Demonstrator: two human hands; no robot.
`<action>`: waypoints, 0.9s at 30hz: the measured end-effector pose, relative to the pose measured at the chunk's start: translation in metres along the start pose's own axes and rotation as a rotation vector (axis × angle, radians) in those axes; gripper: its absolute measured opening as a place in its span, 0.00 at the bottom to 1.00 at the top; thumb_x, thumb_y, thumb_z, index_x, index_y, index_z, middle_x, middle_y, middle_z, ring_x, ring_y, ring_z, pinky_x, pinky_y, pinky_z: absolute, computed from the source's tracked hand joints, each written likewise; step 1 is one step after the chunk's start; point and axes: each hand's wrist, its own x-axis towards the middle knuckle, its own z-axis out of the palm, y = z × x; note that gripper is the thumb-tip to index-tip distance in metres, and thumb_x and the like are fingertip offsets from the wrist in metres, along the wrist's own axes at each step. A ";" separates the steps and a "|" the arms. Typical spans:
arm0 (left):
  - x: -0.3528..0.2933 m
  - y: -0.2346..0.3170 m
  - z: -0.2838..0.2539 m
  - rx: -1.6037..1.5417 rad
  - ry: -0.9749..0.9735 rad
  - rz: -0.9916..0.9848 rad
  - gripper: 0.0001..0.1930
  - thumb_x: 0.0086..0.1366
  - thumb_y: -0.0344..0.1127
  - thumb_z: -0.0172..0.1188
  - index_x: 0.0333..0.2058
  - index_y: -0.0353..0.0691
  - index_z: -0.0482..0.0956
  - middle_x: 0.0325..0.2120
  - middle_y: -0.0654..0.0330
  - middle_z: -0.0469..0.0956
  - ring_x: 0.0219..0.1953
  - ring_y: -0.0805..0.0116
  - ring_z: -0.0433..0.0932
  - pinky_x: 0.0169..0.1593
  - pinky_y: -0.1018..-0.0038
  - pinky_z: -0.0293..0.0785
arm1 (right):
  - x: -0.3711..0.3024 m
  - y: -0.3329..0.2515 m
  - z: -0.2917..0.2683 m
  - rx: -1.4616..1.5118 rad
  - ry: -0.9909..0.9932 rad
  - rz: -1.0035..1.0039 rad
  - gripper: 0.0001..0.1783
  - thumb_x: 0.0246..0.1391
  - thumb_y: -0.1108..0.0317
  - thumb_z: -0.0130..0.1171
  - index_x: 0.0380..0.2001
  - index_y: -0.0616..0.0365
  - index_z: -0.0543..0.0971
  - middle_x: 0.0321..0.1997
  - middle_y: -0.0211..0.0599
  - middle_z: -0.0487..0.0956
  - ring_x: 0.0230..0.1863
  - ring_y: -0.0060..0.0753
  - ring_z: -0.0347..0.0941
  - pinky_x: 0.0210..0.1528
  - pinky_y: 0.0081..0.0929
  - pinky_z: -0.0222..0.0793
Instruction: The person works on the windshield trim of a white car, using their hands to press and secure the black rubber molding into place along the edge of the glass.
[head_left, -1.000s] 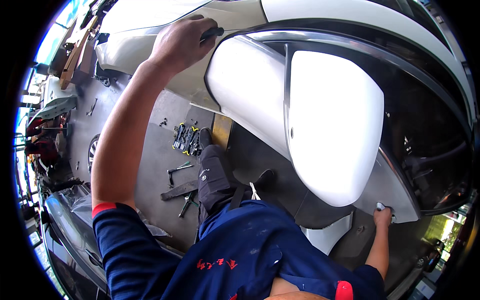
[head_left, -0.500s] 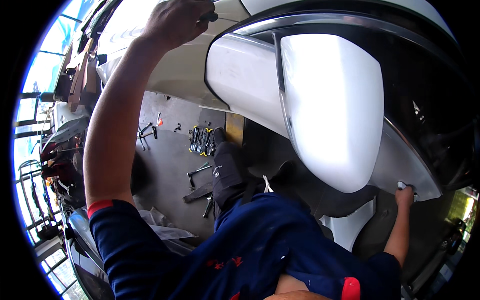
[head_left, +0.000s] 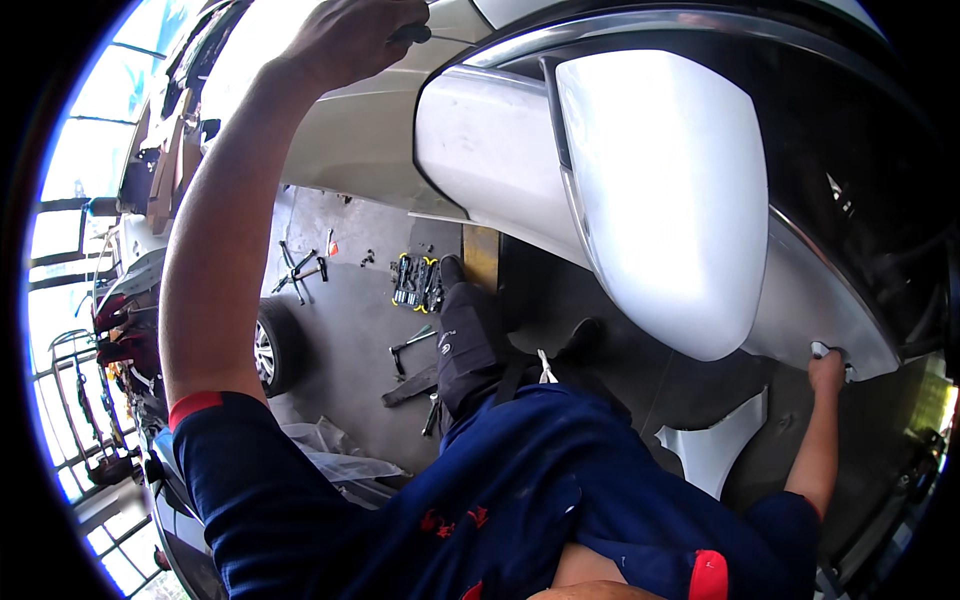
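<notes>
My left hand (head_left: 350, 45) is raised over the pale fender (head_left: 360, 155), closed around the dark handle of what looks like a screwdriver (head_left: 412, 35). Its thin shaft points right, toward the dark gap beside the white car door (head_left: 490, 135). At the far right, my right hand (head_left: 828, 372) grips the door handle (head_left: 820, 350) near the door's rear edge, its fingers partly hidden. Between the two hands, a large white side mirror (head_left: 665, 200) juts out from the door below the dark window (head_left: 840, 150).
On the grey floor lie an open tool set (head_left: 415, 283), a ratchet wrench (head_left: 410, 345), a cross-shaped wheel wrench (head_left: 297, 270) and a wheel (head_left: 280, 345). A loose white body panel (head_left: 715, 445) rests below the mirror. Plastic sheeting (head_left: 335, 450) lies at lower left.
The view has shifted slightly, so the floor items sit further right and more of the wheel shows. Both hands keep their holds, on the screwdriver and the door handle.
</notes>
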 end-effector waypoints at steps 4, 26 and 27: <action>0.011 0.009 -0.003 0.094 -0.097 -0.063 0.05 0.59 0.34 0.64 0.35 0.49 0.84 0.33 0.59 0.84 0.37 0.51 0.85 0.42 0.54 0.80 | 0.008 0.002 0.001 -0.002 -0.018 -0.007 0.22 0.55 0.56 0.68 0.45 0.64 0.84 0.50 0.65 0.85 0.56 0.69 0.80 0.60 0.57 0.75; 0.014 -0.005 0.008 0.315 -0.168 -0.018 0.09 0.60 0.48 0.65 0.27 0.52 0.85 0.23 0.58 0.83 0.28 0.53 0.85 0.34 0.54 0.81 | 0.025 -0.012 -0.007 0.009 0.000 -0.012 0.23 0.53 0.58 0.69 0.47 0.63 0.84 0.53 0.64 0.84 0.58 0.68 0.80 0.61 0.54 0.75; 0.014 -0.005 0.008 0.312 -0.165 -0.014 0.09 0.61 0.48 0.65 0.27 0.52 0.84 0.23 0.58 0.83 0.28 0.53 0.85 0.34 0.54 0.81 | 0.029 -0.012 -0.007 0.003 0.003 -0.009 0.22 0.53 0.59 0.69 0.47 0.63 0.84 0.53 0.64 0.84 0.58 0.68 0.80 0.62 0.54 0.75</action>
